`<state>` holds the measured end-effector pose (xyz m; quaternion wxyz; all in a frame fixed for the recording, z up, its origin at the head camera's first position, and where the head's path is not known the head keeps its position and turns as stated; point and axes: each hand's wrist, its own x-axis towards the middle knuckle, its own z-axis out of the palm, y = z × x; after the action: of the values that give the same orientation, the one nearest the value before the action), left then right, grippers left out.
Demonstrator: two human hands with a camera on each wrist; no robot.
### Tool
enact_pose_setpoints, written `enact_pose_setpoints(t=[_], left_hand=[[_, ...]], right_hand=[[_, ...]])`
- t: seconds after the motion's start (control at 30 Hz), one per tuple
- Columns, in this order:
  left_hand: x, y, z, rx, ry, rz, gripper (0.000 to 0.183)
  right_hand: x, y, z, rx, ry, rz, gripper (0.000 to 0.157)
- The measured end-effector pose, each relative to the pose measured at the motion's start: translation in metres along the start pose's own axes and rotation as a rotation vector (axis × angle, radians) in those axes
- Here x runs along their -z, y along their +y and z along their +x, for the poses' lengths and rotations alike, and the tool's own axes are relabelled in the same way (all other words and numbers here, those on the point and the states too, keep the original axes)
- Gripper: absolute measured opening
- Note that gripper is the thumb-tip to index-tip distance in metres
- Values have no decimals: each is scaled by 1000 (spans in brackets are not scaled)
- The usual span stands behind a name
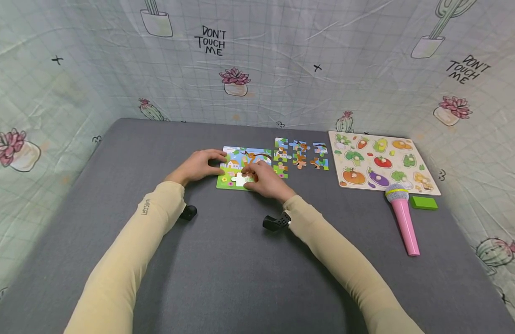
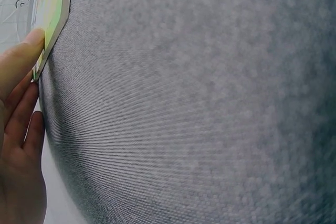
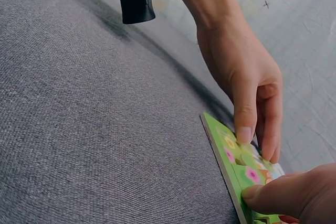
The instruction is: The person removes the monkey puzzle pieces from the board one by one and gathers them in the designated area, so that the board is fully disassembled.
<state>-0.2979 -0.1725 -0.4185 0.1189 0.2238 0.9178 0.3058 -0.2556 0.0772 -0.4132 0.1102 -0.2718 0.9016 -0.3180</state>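
Observation:
A jigsaw puzzle board (image 1: 224, 184) with a painted farm scene and flowers lies flat on the grey table, with a pale unfilled patch near its front. My left hand (image 1: 201, 165) touches its left edge, thumb and fingers spread apart and fairly straight. Over the board's front right part, my right hand (image 1: 266, 181) has bent fingers and appears to pinch a puzzle piece (image 3: 253, 174) with a pink flower, its thumb on top in the right wrist view. The fingers partly hide that piece in the head view. Loose puzzle pieces (image 1: 299, 160) lie right of the board.
Farther right lies a wooden vegetable board (image 1: 368, 158) with knobless picture pieces. A pink toy microphone (image 1: 403, 220) leans its head on that board's front edge, beside a green block (image 1: 423, 202). A patterned curtain (image 1: 274, 60) surrounds the table.

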Motion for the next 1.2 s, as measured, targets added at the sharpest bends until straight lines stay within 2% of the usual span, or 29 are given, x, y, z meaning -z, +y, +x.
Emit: enact_pose_setpoints(t=[0.17, 0.37, 0.5, 0.67, 0.83, 1.2], left_hand=[[0, -2, 0, 3, 3, -12, 45], [0, -1, -1, 15, -2, -27, 45], [0, 0, -1, 21, -12, -23, 46], [-1, -1, 1, 19, -18, -18, 46], [0, -1, -1, 26, -25, -23, 46], [1, -1, -2, 28, -30, -29, 46]], right_hand=[[-2, 2, 0, 47, 33, 14, 30], [-4, 1, -1, 10, 41, 24, 23], [-5, 0, -1, -14, 49, 26, 24], [-4, 2, -2, -43, 55, 95, 25], [-2, 7, -2, -18, 48, 142, 26], [0, 14, -3, 8, 43, 157, 32]])
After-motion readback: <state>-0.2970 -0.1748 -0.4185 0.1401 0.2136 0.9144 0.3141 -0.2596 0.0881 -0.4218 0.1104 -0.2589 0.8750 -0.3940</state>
